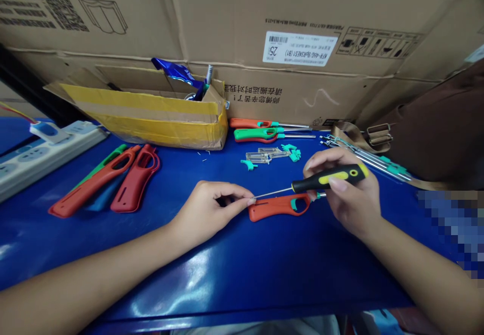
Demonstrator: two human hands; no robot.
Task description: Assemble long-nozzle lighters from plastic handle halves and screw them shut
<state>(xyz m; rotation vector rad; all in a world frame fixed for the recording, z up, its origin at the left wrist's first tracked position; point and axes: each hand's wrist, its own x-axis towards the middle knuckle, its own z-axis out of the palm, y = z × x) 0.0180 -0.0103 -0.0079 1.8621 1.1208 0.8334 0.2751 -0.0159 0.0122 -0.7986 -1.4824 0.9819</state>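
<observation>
A black and yellow screwdriver [328,177] is gripped in my right hand [350,199], its thin shaft pointing left. My left hand [217,204] is closed in a pinch at the shaft's tip; whatever sits between thumb and finger is too small to make out. Just below the shaft, an orange lighter [274,209] with a teal trigger lies on the blue table, its metal tube partly hidden by my right hand. The left fingertips are at the butt end of this lighter.
Loose orange, red, green and blue handle shells [134,183] lie left. Behind are clear and teal small parts [268,154], two lighters [260,134], metal tubes [372,158], tiny screws [204,160], a yellow-taped box [151,123] and a power strip [56,153]. Large cardboard [227,22] stands behind.
</observation>
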